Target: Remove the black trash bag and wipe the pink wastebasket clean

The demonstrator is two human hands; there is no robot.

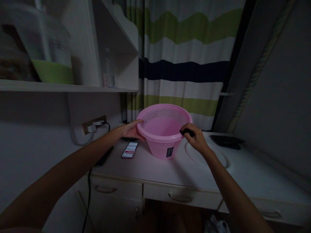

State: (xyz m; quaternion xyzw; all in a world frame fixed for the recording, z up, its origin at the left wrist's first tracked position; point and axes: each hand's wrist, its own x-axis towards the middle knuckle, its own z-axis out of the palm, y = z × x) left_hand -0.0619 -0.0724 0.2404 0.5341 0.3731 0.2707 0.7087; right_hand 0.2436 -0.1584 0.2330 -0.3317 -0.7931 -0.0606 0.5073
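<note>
A pink plastic basket (163, 142) with a perforated upper wall and a dark label on its front stands on a white desk (155, 168). My left hand (131, 130) rests against the basket's left rim, fingers laid along the edge. My right hand (194, 137) is at the right rim, closed around a small dark object (187, 131) that sits just at the basket's edge. The basket's inside looks bare from here.
A phone (130, 149) lies on the desk left of the basket, beside a dark flat item. A black object (225, 140) lies at the back right. A wall socket with plugs and a cable (95, 125) sits at the left. Shelves hang above; a striped curtain hangs behind.
</note>
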